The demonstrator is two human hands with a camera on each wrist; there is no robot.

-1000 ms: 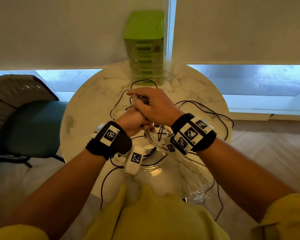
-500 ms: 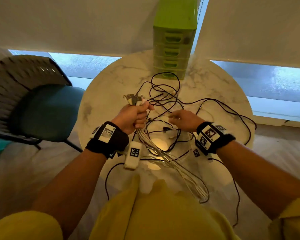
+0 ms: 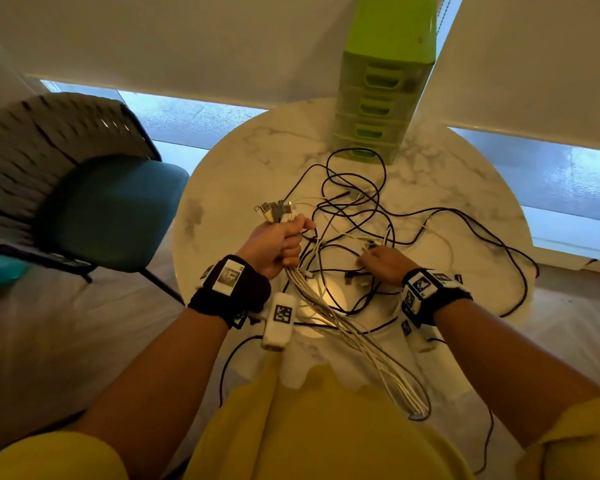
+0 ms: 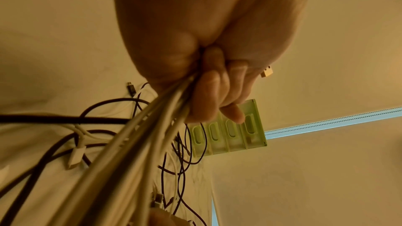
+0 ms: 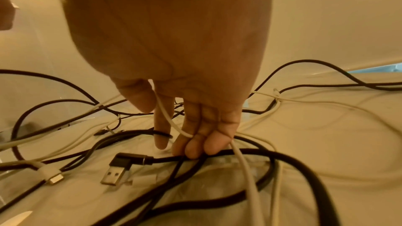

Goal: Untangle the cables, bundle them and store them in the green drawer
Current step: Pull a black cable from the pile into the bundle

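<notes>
The left hand (image 3: pixel 274 245) is fisting one bundle (image 3: pixel 357 337) of white cables, while the right hand (image 3: pixel 383 263), fingers down, is hooking one white cable (image 5: pixel 245 166) among black ones (image 3: pixel 354 188) before one four-drawer green unit (image 3: pixel 381 81).

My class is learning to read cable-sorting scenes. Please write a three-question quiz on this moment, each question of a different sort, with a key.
1. True or false: the left hand grips a bundle of white cables.
2. Where is the green drawer unit? A) far edge of the marble table; B) on the chair; C) on the floor.
3. Fill in: the right hand reaches into loose ____ and white cables on the table.

Key: 1 true; 2 A; 3 black.
</notes>
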